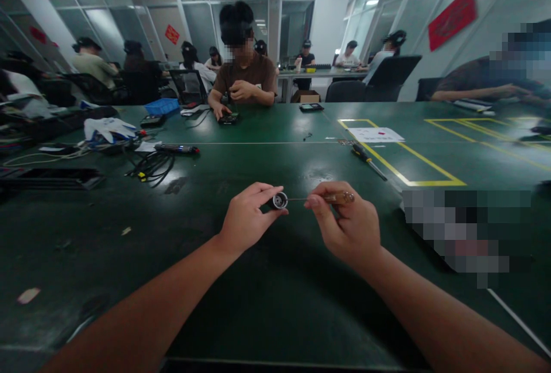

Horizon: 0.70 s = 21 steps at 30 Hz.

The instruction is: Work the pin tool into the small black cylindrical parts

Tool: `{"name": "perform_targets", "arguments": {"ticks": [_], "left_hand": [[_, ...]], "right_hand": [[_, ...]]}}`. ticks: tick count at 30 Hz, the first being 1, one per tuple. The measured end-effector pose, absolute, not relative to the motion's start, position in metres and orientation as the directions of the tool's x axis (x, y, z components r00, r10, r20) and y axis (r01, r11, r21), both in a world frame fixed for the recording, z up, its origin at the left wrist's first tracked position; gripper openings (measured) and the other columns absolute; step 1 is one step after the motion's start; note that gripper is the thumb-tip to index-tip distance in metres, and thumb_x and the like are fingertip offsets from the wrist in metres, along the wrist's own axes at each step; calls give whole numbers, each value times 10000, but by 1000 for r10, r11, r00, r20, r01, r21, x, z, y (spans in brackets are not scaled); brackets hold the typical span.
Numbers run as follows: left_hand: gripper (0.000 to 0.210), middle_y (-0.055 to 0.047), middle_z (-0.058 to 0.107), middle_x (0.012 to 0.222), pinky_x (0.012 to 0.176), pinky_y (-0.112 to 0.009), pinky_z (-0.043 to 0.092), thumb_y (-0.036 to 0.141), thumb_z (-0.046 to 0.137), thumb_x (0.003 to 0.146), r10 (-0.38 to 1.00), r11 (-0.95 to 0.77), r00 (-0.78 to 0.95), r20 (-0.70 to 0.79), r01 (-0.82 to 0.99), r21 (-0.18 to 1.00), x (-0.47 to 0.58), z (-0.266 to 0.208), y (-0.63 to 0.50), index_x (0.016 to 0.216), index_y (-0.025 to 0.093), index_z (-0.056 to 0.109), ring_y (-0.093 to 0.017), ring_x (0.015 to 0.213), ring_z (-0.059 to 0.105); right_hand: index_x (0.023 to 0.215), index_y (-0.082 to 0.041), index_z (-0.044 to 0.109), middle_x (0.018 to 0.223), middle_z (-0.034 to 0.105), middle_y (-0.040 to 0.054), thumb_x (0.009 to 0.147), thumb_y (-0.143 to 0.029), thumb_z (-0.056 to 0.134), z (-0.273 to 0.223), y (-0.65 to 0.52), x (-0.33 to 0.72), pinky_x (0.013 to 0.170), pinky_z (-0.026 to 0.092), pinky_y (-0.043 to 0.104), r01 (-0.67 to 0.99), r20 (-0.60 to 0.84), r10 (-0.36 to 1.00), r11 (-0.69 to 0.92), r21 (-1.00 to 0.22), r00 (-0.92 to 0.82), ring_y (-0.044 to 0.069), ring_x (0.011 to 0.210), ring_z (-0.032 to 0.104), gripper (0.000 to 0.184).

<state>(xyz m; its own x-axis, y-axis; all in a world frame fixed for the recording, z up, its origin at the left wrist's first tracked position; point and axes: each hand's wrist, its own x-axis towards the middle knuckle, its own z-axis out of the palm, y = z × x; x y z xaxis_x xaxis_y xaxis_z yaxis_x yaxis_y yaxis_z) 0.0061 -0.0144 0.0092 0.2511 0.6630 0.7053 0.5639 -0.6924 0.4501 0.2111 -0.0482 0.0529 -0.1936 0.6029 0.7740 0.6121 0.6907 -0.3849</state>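
Observation:
Between the thumb and fingers of my left hand [247,217] is a small round connector [280,201], dark outside with a silver rim. Its open end faces me and shows small holes inside. My right hand [350,224] is closed on the handle of a small screwdriver [342,197], amber and see-through. The thin shaft points left, and its tip reaches the connector's rim; whether it touches I cannot tell. Both hands are held above the green table [206,315].
Ahead right lies a yellow-black screwdriver [368,160] near a white paper sheet [376,134] and yellow tape outlines. To the left are black cables [152,166], a dark cylindrical tool [176,148], white gloves [109,129] and a blue basket [162,107]. A person [244,74] works opposite.

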Motion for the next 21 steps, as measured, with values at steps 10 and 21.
{"name": "perform_targets", "arguments": {"ticks": [10, 21], "left_hand": [[391, -50, 745, 1054, 821, -310, 590, 290, 832, 806, 653, -694, 260, 711, 581, 425, 5, 9, -15, 1175, 204, 735, -187, 943, 710], [386, -42, 735, 1079, 845, -342, 578, 286, 832, 805, 699, -632, 224, 679, 637, 441, 4, 10, -14, 1178, 247, 742, -202, 970, 695]], "right_hand": [[932, -215, 632, 820, 731, 3, 952, -208, 605, 51, -46, 207, 624, 492, 233, 575, 745, 611, 722, -385, -269, 132, 653, 693, 34], [926, -211, 660, 817, 755, 29, 969, -262, 587, 49, -46, 205, 621, 498, 266, 539, 678, 690, 683, -494, -254, 159, 673, 698, 98]]}}
